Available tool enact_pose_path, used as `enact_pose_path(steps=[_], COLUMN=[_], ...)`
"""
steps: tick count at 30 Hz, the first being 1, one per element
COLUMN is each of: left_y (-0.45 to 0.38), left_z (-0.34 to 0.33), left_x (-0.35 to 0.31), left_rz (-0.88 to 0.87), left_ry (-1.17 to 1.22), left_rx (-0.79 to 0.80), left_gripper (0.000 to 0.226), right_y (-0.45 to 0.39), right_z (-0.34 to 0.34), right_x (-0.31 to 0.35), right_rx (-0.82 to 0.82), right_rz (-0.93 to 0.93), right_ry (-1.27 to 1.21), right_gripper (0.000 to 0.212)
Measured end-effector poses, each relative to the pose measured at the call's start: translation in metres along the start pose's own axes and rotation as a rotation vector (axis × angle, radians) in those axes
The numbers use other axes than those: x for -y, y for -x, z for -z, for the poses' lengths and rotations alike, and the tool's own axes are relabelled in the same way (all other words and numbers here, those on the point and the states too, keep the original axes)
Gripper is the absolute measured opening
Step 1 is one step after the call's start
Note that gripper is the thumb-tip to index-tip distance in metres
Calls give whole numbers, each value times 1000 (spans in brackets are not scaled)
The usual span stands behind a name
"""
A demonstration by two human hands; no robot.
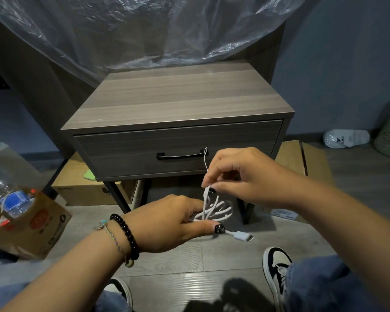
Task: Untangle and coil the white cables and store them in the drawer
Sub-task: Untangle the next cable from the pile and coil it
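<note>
While the left hand [169, 221] grips loops, white cable [214, 209] hangs from the right hand [239, 176].

1. The top of the nightstand [176, 93] lies bare and flat, open to reach from the front and from above
2. A clear plastic sheet [144, 30] hangs over the rear edge of that top and closes off the space behind it
3. The drawer [178, 149] is shut; its black handle [181, 155] is free on the left, while the right hand [241, 176] and a thin strand of the white cable [214, 208] cross its right end
4. Cardboard boxes [90, 188] fill the space under the nightstand
5. A paper bag [25, 224] with a water bottle [8, 194] crowds the floor at the left
6. The floor between the shoes [277, 266] is open
</note>
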State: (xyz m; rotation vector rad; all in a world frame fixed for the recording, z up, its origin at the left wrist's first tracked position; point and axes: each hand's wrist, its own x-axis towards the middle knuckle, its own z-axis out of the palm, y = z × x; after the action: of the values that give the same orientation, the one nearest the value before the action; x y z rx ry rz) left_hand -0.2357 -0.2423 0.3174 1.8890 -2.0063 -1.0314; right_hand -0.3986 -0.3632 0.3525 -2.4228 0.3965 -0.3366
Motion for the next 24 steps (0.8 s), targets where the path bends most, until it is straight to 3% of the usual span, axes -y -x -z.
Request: enact_pose_path(steps=[3, 16, 24], left_y=[0, 1, 3], left_z=[1, 3, 2], left_x=[0, -1, -5], left_rz=[-9, 4, -36], left_ry=[-1, -57, -365], left_rx=[6, 8, -94], left_gripper=[56, 65, 67], right_y=[1, 4, 1], right_z=[2, 13, 6], right_x=[-2, 1, 3], right_rx=[59, 157, 65], right_rz=[1, -89, -180], right_ry=[13, -393, -516], right_gripper=[11, 21, 16])
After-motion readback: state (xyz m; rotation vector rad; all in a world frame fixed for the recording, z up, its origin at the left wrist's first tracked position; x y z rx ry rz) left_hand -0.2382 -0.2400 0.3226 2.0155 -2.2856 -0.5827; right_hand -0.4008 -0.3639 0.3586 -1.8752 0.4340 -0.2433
